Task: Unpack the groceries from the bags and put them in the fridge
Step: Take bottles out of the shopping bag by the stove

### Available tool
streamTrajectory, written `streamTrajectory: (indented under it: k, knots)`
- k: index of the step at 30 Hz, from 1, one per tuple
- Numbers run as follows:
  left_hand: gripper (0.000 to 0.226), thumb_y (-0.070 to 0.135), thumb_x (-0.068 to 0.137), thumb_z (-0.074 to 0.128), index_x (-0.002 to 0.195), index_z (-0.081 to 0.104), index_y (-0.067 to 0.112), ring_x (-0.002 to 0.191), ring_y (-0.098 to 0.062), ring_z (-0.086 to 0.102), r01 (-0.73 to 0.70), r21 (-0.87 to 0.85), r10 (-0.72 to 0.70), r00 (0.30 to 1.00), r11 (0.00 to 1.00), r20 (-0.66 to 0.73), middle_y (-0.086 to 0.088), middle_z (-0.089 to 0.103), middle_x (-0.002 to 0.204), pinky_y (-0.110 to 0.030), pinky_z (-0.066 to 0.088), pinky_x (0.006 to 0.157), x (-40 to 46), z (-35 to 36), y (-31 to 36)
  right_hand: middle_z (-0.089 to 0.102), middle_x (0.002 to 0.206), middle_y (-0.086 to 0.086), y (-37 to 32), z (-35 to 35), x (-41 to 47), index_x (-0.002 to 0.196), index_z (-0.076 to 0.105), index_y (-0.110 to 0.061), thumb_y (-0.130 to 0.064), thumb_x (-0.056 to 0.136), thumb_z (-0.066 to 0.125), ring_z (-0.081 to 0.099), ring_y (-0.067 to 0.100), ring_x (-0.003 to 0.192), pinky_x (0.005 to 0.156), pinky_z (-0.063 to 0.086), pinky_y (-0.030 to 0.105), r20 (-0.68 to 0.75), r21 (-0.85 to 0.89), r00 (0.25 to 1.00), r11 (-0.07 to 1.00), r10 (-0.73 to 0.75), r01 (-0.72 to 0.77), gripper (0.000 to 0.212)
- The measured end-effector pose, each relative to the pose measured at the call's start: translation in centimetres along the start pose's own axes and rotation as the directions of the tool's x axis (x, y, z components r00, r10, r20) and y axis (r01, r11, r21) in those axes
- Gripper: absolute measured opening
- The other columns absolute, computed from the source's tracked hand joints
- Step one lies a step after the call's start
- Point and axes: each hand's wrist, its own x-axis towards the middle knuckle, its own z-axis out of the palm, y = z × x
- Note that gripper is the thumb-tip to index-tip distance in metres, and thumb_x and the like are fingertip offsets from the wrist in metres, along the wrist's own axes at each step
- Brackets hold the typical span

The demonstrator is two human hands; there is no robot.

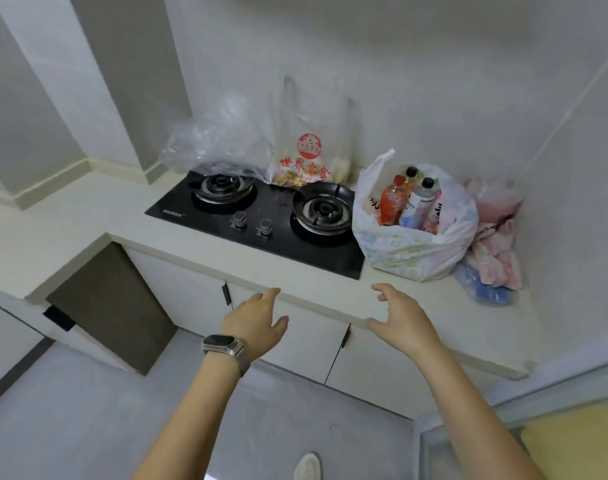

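A white plastic bag (409,251) stands open on the counter right of the stove, with an orange bottle (389,204), a grey bottle (416,202) and other packs inside. Behind the stove a clear bag with red print (307,150) holds yellowish food. A crumpled clear bag (219,140) lies at the back left of the stove. Pink and blue bags (496,244) sit in the right corner. My left hand (257,322), a watch on its wrist, and my right hand (402,317) hover at the counter's front edge, fingers relaxed, holding nothing.
A black two-burner gas stove (261,216) with two knobs is set into the cream counter (88,220). White cabinet doors (309,344) run below it, and a brown panel (112,306) sits at the left. A shoe tip (307,465) shows on the grey floor.
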Motion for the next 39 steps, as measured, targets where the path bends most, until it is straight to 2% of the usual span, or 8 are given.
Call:
streamTrajectory:
  k: [9,18,26,28,30,33,36,39]
  knots:
    - [0.056,0.043,0.095,0.044,0.145,0.026,0.027,0.117,-0.020,0.054,-0.130,0.009,0.129,0.990,0.991,0.052,0.002,0.049,0.136,-0.035,0.048,0.090,11.7,0.3,6.7,0.054,0.134,0.001,4.2,-4.3,8.8,0.140,0.040,-0.023,-0.030,0.083,0.065,0.051,0.020,0.123,0.093,0.046,0.033,-0.069,-0.022,0.995,0.997,0.077,-0.079,0.063]
    - [0.056,0.042,0.092,0.047,0.144,0.030,0.027,0.115,-0.019,0.055,-0.223,-0.026,0.224,0.960,0.974,0.170,0.002,0.054,0.129,-0.037,0.050,0.090,20.3,1.4,11.7,0.059,0.130,0.003,7.1,-7.2,15.0,0.137,0.046,-0.021,-0.024,0.082,0.066,0.055,0.020,0.120,0.094,0.046,0.031,-0.130,0.081,0.978,0.985,0.164,-0.154,0.059]
    - [0.047,0.035,0.089,0.051,0.135,0.043,0.028,0.100,-0.017,0.063,-0.250,-0.236,0.308,0.916,0.939,0.258,0.005,0.061,0.120,-0.036,0.052,0.088,27.7,2.7,14.4,0.062,0.123,0.004,9.6,-8.2,20.3,0.135,0.049,-0.021,-0.021,0.083,0.066,0.059,0.019,0.110,0.091,0.048,0.030,-0.144,0.183,0.951,0.952,0.274,-0.247,0.055]
    - [0.045,0.030,0.090,0.052,0.134,0.046,0.023,0.096,-0.014,0.065,-0.237,-0.304,0.318,0.913,0.923,0.254,0.007,0.062,0.117,-0.029,0.051,0.086,29.4,3.2,14.8,0.062,0.120,0.003,10.0,-8.4,21.7,0.132,0.051,-0.019,-0.018,0.082,0.066,0.059,0.018,0.108,0.092,0.049,0.032,-0.176,0.221,0.942,0.944,0.287,-0.246,0.051]
    - [0.041,0.022,0.090,0.054,0.131,0.051,0.019,0.085,-0.009,0.065,-0.220,-0.374,0.317,0.922,0.901,0.221,0.008,0.062,0.108,-0.018,0.048,0.077,30.4,3.3,15.2,0.057,0.109,0.000,10.2,-8.3,22.8,0.122,0.053,-0.014,-0.014,0.081,0.065,0.055,0.017,0.101,0.088,0.049,0.032,-0.265,0.238,0.924,0.947,0.275,-0.214,0.043]
    - [0.038,0.014,0.089,0.057,0.126,0.055,0.019,0.072,0.001,0.060,-0.160,-0.492,0.264,0.953,0.856,0.149,0.008,0.062,0.101,0.000,0.039,0.061,32.2,3.2,15.7,0.048,0.100,-0.006,9.9,-8.4,24.9,0.114,0.052,-0.009,-0.011,0.083,0.064,0.050,0.012,0.092,0.077,0.039,0.023,-0.339,0.261,0.892,0.941,0.299,-0.217,0.033]
    - [0.037,0.014,0.089,0.059,0.125,0.056,0.019,0.073,0.005,0.059,-0.106,-0.550,0.195,0.975,0.828,0.105,0.008,0.064,0.103,0.002,0.039,0.060,33.7,3.0,15.6,0.056,0.115,-0.002,9.5,-8.1,27.2,0.123,0.051,-0.012,-0.017,0.087,0.062,0.055,0.016,0.106,0.089,0.045,0.029,-0.224,0.294,0.921,0.923,0.319,-0.249,0.038]
    - [0.039,0.014,0.089,0.059,0.127,0.056,0.018,0.073,0.005,0.060,-0.074,-0.559,0.173,0.977,0.826,0.126,0.007,0.063,0.108,0.000,0.039,0.062,34.6,3.2,15.3,0.058,0.129,0.005,9.2,-7.5,30.2,0.131,0.051,-0.012,-0.024,0.090,0.057,0.054,0.023,0.121,0.100,0.044,0.036,-0.040,0.231,0.953,0.930,0.302,-0.285,0.043]
